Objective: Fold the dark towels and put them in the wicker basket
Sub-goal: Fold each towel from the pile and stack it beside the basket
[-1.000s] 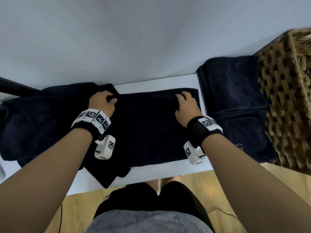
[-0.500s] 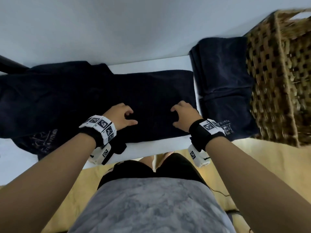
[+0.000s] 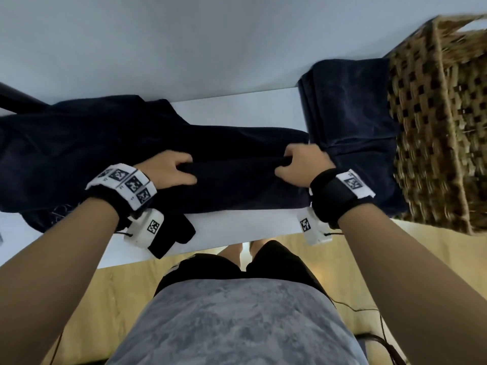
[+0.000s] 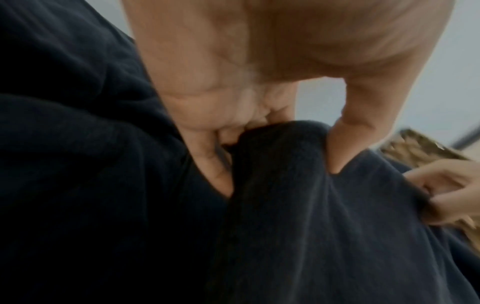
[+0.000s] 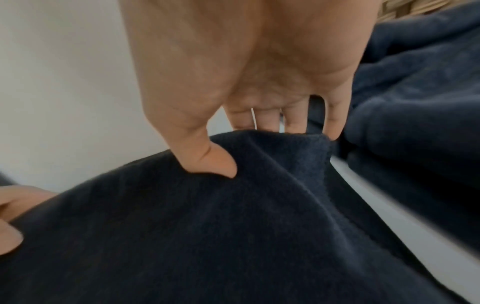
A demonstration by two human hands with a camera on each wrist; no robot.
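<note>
Both grips, my left hand (image 3: pixel 168 171) and right hand (image 3: pixel 303 164), pinch the raised fold of the dark towel (image 3: pixel 237 180) mid-bench, so I'd carry it evenly to the far edge, corners matched.

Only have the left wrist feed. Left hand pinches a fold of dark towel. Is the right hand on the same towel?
Observer: Yes. The right hand pinches the same towel at its right end, thumb on the near side, fingers behind the raised fold.
Operator: Anything folded already?
Observer: One folded towel lies on the table beside the wicker basket.
Operator: More left?
Observer: Unfolded dark cloth lies left of the left hand.
</note>
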